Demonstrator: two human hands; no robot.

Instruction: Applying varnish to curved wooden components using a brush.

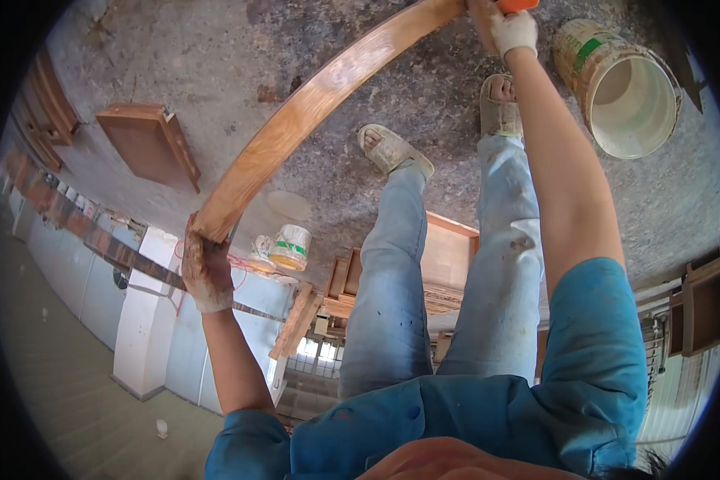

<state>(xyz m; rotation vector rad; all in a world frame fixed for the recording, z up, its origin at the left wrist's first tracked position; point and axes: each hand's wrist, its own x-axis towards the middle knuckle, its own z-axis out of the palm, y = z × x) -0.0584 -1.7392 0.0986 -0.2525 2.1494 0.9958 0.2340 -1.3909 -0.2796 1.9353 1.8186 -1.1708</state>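
A long, flat wooden board with visible grain stretches from the left side up to the upper edge; the fisheye view bends it. My left hand, in a stained, light glove, is closed around its lower left end. At the top, my right hand, also gloved, is by the board's other end, slightly blurred and partly cut off by the picture's edge. A bright orange object sticks out beside the right hand, seemingly in its grip. Its kind is hidden, and so are most of that hand's fingers.
A crusted bucket stands at the upper right. Shallow wooden drawers or panels lie at the left. Smaller tubs and stacked wooden pieces are near my legs. My slippered feet stand on a stained floor.
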